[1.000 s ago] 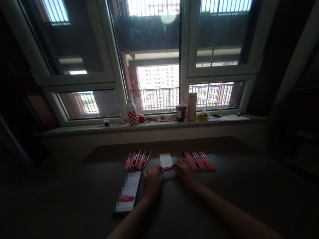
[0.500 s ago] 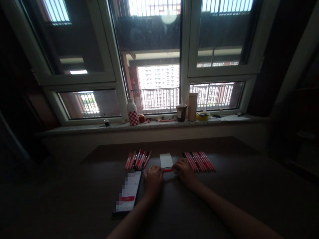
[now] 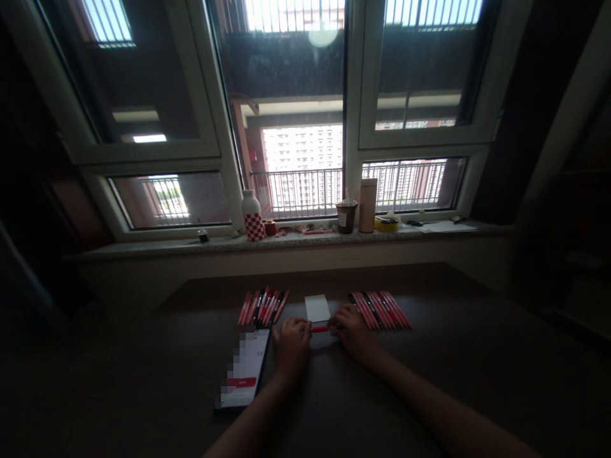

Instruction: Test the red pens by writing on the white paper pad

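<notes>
A red pen (image 3: 319, 329) lies level between my two hands, just in front of a small white paper pad (image 3: 317, 308). My left hand (image 3: 292, 346) is closed on the pen's left end, fingers bent. At its right end, my right hand (image 3: 352, 327) grips it with curled fingers. A row of pink, red and black pens (image 3: 261, 308) lies beyond my left hand. Another such row (image 3: 380, 310) lies just beyond my right hand. Beside my left wrist rests a phone (image 3: 245, 369) with its screen lit and partly pixelated.
Everything near my hands lies on a dark table (image 3: 410, 401). Behind it, the window sill (image 3: 219, 243) holds a red-and-white checked bottle (image 3: 253, 216), a plastic cup with dark contents (image 3: 346, 216), a tall tan box or canister (image 3: 368, 205) and a roll of yellow tape (image 3: 386, 224).
Both hands keep hold of the red pen in nearly the same place. The whole view has shifted very slightly.
</notes>
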The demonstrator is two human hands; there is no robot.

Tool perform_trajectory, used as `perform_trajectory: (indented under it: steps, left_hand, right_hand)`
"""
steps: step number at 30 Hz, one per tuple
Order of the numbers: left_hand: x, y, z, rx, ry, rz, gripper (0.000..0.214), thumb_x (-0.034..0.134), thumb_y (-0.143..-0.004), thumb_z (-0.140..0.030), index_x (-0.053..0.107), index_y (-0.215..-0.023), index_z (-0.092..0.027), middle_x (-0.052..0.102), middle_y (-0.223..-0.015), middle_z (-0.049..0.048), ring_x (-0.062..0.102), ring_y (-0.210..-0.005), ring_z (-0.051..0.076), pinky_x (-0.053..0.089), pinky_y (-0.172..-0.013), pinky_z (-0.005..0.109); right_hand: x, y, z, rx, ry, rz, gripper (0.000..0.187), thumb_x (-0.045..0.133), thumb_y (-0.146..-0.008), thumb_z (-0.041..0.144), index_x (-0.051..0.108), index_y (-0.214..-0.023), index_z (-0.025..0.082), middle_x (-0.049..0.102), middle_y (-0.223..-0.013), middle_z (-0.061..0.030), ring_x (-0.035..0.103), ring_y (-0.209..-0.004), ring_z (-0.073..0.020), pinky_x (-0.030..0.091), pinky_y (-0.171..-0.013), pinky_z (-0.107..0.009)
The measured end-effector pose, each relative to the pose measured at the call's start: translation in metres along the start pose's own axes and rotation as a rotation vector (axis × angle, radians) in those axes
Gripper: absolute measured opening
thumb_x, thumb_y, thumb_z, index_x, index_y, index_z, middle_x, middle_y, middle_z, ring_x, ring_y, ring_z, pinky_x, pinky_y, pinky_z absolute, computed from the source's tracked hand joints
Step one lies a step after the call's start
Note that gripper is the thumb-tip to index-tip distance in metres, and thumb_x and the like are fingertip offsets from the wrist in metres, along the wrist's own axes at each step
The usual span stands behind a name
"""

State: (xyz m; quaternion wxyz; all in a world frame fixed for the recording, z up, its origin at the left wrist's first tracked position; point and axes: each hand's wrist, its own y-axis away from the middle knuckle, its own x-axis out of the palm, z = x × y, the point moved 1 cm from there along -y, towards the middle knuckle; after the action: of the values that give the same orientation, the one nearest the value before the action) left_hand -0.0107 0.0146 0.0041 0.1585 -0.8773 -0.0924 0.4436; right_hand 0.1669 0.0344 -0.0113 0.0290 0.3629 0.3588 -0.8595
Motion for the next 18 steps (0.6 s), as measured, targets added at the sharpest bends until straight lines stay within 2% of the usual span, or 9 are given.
perform_trajectory:
  steps: [9, 18]
  left_hand:
    - [0.0005, -0.0011, 0.0006, -0.007, -0.014, 0.011, 0.035, 0.038, -0.091, -0.035, 0.067, -0.078, -0.021, 0.065, -0.108, 0.0055, 0.053, -0.109, 0.023, 0.014, -0.107, 0.061]
    - [0.0015, -0.0002, 0.0009, 0.017, -0.035, 0.005, 0.024, 0.042, -0.088, -0.03, 0.064, -0.083, -0.023, 0.062, -0.114, 0.006, 0.051, -0.112, 0.023, 0.012, -0.108, 0.062]
  right_hand:
    - [-0.0009, 0.0, 0.001, 0.008, -0.006, 0.022, 0.015, 0.061, -0.081, 0.009, 0.068, -0.086, 0.021, 0.061, -0.085, -0.0035, 0.047, -0.097, -0.0216, 0.038, -0.089, -0.036]
    - [0.0015, 0.0011, -0.0035, -0.043, 0.019, 0.015, 0.017, 0.055, -0.086, 0.013, 0.07, -0.091, 0.021, 0.063, -0.082, -0.0046, 0.048, -0.095, -0.0218, 0.039, -0.086, -0.036]
